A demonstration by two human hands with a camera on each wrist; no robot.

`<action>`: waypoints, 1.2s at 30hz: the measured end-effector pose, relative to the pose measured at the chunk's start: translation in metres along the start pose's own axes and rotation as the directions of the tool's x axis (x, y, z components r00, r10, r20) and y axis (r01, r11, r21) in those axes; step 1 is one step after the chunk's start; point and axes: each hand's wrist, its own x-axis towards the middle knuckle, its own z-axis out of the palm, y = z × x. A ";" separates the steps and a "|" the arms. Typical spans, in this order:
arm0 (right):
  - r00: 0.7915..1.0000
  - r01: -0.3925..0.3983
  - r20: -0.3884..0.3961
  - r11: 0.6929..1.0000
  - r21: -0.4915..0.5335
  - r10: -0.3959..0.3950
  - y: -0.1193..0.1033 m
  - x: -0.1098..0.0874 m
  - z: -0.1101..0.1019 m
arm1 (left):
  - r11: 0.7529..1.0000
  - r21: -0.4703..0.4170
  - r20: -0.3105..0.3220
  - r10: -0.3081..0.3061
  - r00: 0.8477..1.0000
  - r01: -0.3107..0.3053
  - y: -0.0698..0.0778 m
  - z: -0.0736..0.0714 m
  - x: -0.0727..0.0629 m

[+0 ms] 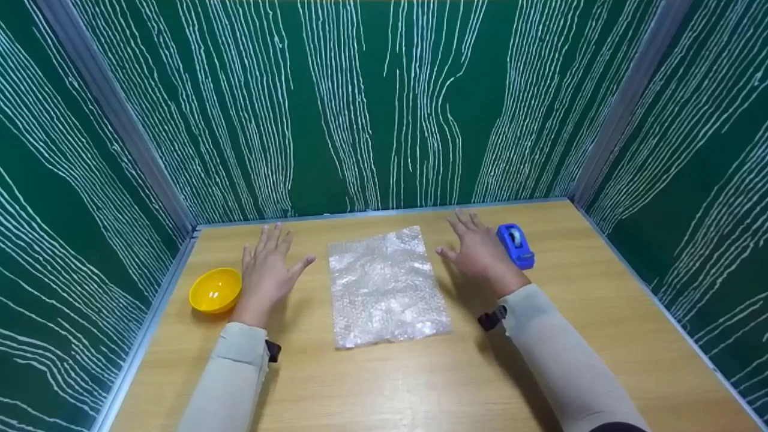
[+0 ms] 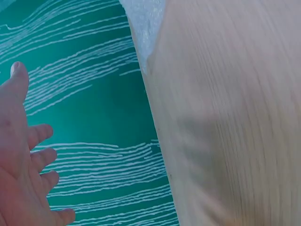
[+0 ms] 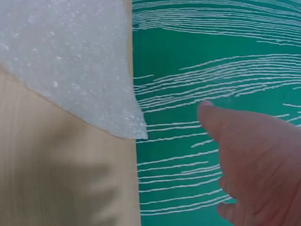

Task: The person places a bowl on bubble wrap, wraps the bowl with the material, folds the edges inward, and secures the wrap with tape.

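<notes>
A sheet of bubble wrap point(image 1: 387, 288) lies flat on the wooden table between both hands. To its left, my left hand point(image 1: 269, 270) hovers with spread fingers, holding nothing, beside a yellow bowl point(image 1: 216, 291). On the other side my right hand point(image 1: 480, 252) is held with fingers spread and thumb out, next to a blue tape dispenser point(image 1: 515, 246). In the left wrist view the left hand point(image 2: 23, 160) shows its thumb raised, with a corner of bubble wrap point(image 2: 146, 28) at the top. The right wrist view has the right hand point(image 3: 256, 160) near the bubble wrap point(image 3: 75, 61).
The wooden table point(image 1: 396, 390) is bordered by a metal edge and green walls point(image 1: 330, 108) with wavy white lines on the back and both sides. Grey posts point(image 1: 114, 108) stand at the back corners.
</notes>
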 end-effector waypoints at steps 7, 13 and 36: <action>0.992 0.075 0.093 0.996 0.053 -0.080 -0.007 0.000 0.017 | 0.999 0.005 0.015 -0.046 0.999 0.046 -0.016 -0.005 0.002; 0.956 0.156 0.229 0.978 0.139 -0.185 -0.007 0.001 0.037 | 0.994 0.011 0.033 -0.109 0.994 0.108 -0.041 -0.009 0.000; 0.918 0.141 0.368 0.989 0.053 -0.150 -0.003 -0.005 0.059 | 0.932 -0.016 0.211 -0.350 0.913 0.361 -0.143 -0.034 -0.028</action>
